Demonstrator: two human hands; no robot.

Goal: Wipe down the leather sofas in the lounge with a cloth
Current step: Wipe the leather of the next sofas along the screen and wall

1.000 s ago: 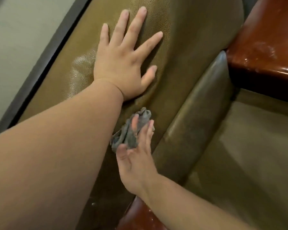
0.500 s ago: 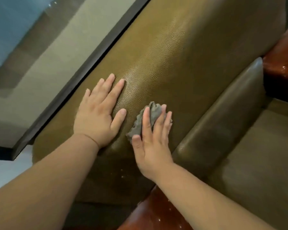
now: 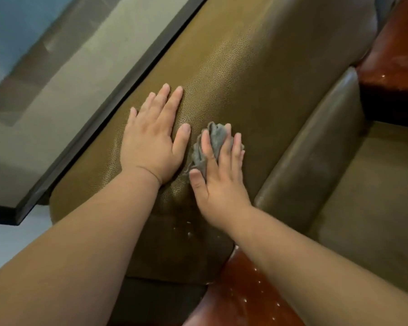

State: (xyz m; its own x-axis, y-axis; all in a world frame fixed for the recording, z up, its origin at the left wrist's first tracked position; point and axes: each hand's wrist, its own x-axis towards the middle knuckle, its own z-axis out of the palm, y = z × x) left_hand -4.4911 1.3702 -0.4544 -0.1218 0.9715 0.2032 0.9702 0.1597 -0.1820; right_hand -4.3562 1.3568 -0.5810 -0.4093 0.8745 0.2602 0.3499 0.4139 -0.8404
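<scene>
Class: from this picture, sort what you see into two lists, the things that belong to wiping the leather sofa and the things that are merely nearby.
Belongs to the job:
grey cloth
right hand, pressing the cloth
left hand, flat on the leather
olive leather sofa back

Merely nearby:
reddish wooden armrest
dark window frame

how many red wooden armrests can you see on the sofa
2: one wooden armrest at the top right beside the seat, the other wooden armrest at the bottom, under the right forearm. More may lie out of frame.
</scene>
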